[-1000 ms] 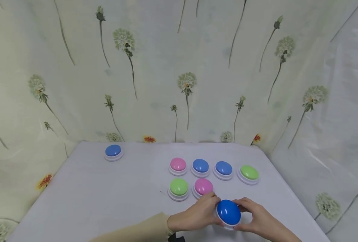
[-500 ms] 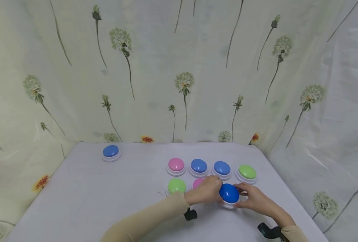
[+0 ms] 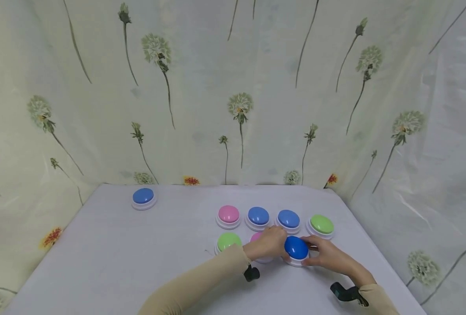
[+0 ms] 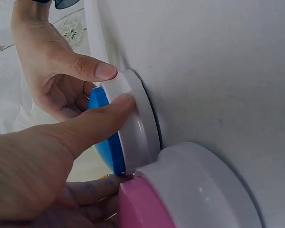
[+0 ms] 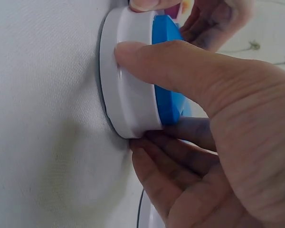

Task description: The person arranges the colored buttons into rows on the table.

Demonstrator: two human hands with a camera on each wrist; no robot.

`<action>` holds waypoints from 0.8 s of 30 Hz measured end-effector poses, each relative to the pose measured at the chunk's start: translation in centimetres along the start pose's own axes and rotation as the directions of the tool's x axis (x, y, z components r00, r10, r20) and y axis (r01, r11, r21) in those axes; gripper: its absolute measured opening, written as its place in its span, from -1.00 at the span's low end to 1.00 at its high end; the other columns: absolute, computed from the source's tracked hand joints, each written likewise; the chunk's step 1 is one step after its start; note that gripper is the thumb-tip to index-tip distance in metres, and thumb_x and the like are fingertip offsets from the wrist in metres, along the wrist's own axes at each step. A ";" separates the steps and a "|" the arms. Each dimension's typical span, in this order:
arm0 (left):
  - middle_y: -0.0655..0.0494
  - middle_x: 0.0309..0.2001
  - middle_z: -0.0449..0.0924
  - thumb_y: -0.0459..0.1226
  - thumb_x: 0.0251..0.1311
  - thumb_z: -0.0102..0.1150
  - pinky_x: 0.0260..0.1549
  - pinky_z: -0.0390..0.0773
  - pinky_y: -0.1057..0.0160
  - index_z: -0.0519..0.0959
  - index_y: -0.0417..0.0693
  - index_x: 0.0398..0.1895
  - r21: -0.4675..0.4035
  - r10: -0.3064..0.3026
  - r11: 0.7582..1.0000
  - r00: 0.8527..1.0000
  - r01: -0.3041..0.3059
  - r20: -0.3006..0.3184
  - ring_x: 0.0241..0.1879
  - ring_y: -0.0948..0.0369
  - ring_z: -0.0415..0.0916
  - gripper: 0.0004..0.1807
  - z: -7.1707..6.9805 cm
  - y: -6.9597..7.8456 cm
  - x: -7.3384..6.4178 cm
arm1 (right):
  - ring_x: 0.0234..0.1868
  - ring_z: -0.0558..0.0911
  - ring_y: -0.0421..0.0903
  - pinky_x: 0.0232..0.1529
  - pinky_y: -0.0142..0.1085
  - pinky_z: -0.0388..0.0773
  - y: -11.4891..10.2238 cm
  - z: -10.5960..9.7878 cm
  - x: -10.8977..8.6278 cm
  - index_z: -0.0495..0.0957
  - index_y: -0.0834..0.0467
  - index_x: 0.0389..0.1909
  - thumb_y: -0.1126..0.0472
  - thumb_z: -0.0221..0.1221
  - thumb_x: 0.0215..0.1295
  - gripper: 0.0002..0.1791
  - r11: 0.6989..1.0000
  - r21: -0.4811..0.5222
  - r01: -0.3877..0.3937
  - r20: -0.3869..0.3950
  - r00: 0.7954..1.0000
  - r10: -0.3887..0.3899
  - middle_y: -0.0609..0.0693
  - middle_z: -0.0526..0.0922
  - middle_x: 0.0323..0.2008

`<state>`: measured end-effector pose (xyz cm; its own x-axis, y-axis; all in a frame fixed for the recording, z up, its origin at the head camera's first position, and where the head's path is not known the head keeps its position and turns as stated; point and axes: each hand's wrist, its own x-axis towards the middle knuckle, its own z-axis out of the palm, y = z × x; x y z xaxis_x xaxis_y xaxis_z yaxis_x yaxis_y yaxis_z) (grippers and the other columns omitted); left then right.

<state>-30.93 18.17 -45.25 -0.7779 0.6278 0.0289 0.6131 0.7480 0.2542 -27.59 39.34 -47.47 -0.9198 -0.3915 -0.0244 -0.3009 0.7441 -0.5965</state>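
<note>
A blue push button with a round white base sits at the front right of the button group, its base flat on or just at the tabletop. My left hand grips its left side, thumb on the white base. From the right, my right hand holds the same base, thumb on the near side and fingers behind in the right wrist view. Just left of it is a pink push button, partly hidden by my left hand in the head view. A green push button lies behind my left forearm.
Behind stands a row of push buttons: a pink one, two blue ones, one of them beside the pink, and a green one. Another blue button sits far left on the white table. A flowered curtain surrounds the table.
Both hands have carried the blue button forward and down, into place right of the front pink button. In the last half second it shifted slightly left and forward.
</note>
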 end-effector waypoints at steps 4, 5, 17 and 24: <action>0.25 -0.24 0.62 0.05 -0.22 0.55 -0.15 0.44 0.42 0.66 0.03 -0.09 -0.011 -0.004 1.000 1.000 0.004 0.007 -0.29 0.35 0.42 -0.42 0.1 -0.1 -0.1 | 0.18 0.51 0.27 0.11 0.03 0.54 -0.1 0.2 0.1 0.37 0.31 0.26 0.01 0.43 0.02 -0.17 0.999 0.014 -0.032 0.005 0.999 0.032 0.30 0.49 0.21; 0.25 -0.23 0.62 0.06 -0.22 0.55 -0.15 0.45 0.42 0.66 0.03 -0.08 -0.006 -0.001 1.000 1.000 0.001 0.007 -0.29 0.34 0.42 -0.41 0.1 -0.2 -0.2 | 0.18 0.50 0.28 0.11 0.04 0.53 -0.2 0.2 0.1 0.36 0.32 0.26 0.00 0.43 0.01 -0.15 0.999 0.010 -0.040 0.001 0.999 0.040 0.31 0.48 0.21; 0.21 0.07 0.56 0.18 -0.20 0.48 0.12 0.48 0.33 0.47 0.03 0.24 0.001 0.091 0.996 0.994 -0.091 -0.062 0.03 0.29 0.47 -0.12 -2.0 -2.3 -2.9 | 0.28 0.40 0.32 0.14 0.16 0.47 -4.3 0.4 0.2 0.28 0.23 0.36 -0.18 0.42 -0.05 0.00 0.996 -0.091 -0.006 -0.152 0.988 -0.008 0.27 0.38 0.32; 0.13 0.12 0.54 0.18 -0.15 0.45 0.21 0.43 0.30 0.48 -0.06 0.23 0.046 0.133 0.990 0.989 -0.130 -0.068 0.11 0.24 0.46 -0.13 -4.6 -4.5 -5.7 | 0.28 0.43 0.24 0.13 0.16 0.48 -8.6 1.0 0.9 0.36 0.14 0.33 -0.10 0.44 -0.04 -0.10 0.979 -0.163 0.125 -0.226 0.961 -0.160 0.15 0.45 0.30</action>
<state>-29.89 10.23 -42.12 -0.6973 0.7052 0.1282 0.7145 0.6694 0.2038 -25.61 32.05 -43.17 -0.8925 -0.3732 0.2534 -0.4505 0.7674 -0.4563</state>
